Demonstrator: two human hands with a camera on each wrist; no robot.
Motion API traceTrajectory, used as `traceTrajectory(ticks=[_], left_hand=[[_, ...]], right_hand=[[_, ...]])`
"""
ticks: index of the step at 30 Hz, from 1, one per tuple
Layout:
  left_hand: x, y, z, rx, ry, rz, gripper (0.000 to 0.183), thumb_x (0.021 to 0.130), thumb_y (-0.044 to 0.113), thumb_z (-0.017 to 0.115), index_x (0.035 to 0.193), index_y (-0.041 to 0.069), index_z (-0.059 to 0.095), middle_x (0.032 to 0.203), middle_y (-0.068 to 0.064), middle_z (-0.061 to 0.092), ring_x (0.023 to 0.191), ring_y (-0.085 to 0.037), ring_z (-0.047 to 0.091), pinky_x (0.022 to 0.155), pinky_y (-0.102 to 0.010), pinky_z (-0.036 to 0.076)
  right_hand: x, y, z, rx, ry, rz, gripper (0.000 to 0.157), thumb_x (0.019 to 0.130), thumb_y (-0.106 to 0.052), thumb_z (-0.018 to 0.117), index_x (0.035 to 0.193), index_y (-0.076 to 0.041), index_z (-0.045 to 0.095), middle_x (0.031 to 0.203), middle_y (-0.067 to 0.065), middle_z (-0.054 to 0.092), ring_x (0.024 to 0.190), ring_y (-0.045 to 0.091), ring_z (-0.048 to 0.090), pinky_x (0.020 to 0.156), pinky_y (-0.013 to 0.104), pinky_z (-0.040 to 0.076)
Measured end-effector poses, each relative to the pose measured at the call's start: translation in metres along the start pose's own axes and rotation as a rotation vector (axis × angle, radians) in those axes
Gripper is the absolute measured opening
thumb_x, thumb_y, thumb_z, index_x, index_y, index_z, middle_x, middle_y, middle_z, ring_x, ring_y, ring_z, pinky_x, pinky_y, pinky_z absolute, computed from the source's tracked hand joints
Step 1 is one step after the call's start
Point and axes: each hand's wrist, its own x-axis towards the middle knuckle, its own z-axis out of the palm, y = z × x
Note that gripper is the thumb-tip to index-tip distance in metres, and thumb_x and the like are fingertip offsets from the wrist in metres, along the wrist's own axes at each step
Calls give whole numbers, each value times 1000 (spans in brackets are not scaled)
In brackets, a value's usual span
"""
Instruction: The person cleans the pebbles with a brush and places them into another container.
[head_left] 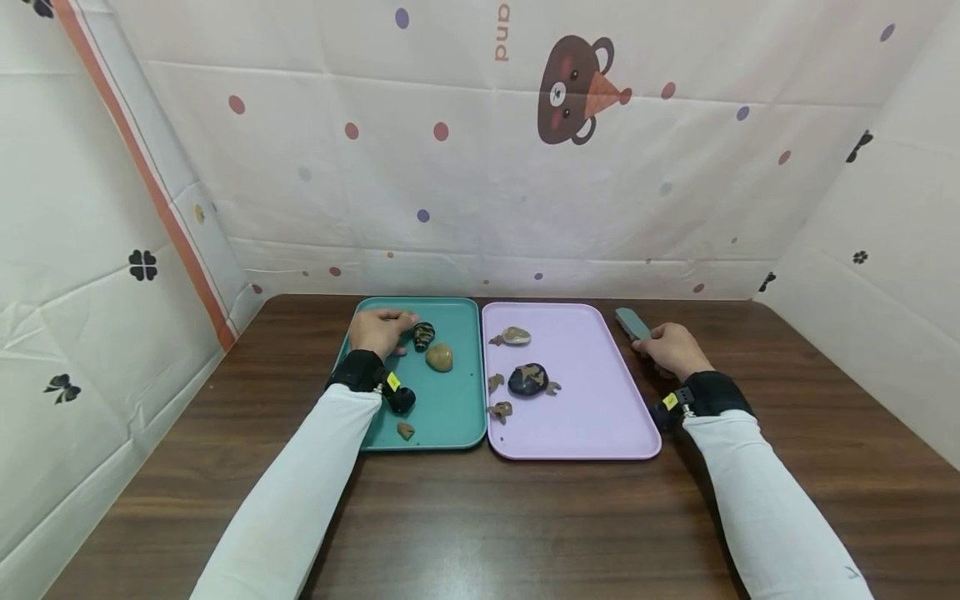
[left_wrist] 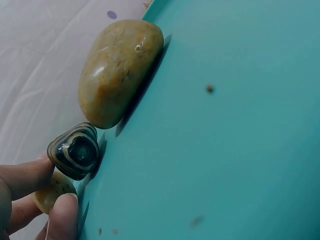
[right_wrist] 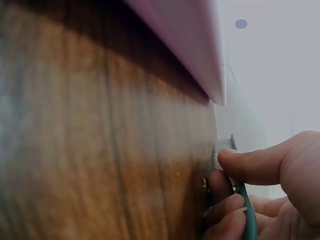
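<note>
Over the teal tray [head_left: 450, 425], my left hand [head_left: 378, 331] has its thumb and fingers around a small yellowish stone [left_wrist: 49, 196]. Right beside its fingertips is a black stone with tan bands [head_left: 423, 335]. A larger, smooth yellow-brown stone [left_wrist: 120, 75] rests on the tray past it. Lower down in the tray lies a small brown lump [head_left: 406, 431]. My right hand [head_left: 675, 350] grips a grey-green brush [head_left: 632, 323] just right of the lilac tray; pale bristles show by the thumb in the right wrist view, and the fingers hide part of the handle.
On the lilac tray [head_left: 592, 425] sit a dark stone with brown patches [head_left: 528, 379], an olive stone [head_left: 516, 335] and several small brown lumps [head_left: 500, 411]. Both trays stand side by side on a brown wooden table [head_left: 495, 517]. Printed white cloth [head_left: 322, 183] encloses its back and sides.
</note>
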Motion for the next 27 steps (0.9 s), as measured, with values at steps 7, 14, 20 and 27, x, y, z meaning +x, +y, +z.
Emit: traceTrajectory(ticks=[7,14,20,27], left_hand=[[-1,0,0,12,6,3,38,102,33,76,133,11,76,133,-15,65,58,-8,66,59,-21,59],[-7,4,0,28,16,32,37,103,32,74,133,10,76,134,-17,66,57,-7,64,62,-23,60],[-8,6,1,18,20,22,41,101,34,77,135,10,74,130,-17,68,57,-7,64,61,-23,60],[-7,3,3,-12,36,10,44,99,33,79,137,10,73,116,-17,69,61,-9,63,58,-23,61]], right_hand=[[0,-3,1,-17,1,8,43,107,-19,61,129,17,54,100,21,56,71,20,58,59,27,54],[0,-3,0,-30,-5,-7,55,108,-20,60,141,22,44,104,23,56,73,21,59,61,28,55],[-1,-3,0,-35,6,0,56,108,-19,61,142,22,43,106,25,56,75,23,60,61,28,56],[-3,-3,2,-38,16,17,53,108,-19,60,140,21,45,105,25,56,77,25,60,62,28,55]])
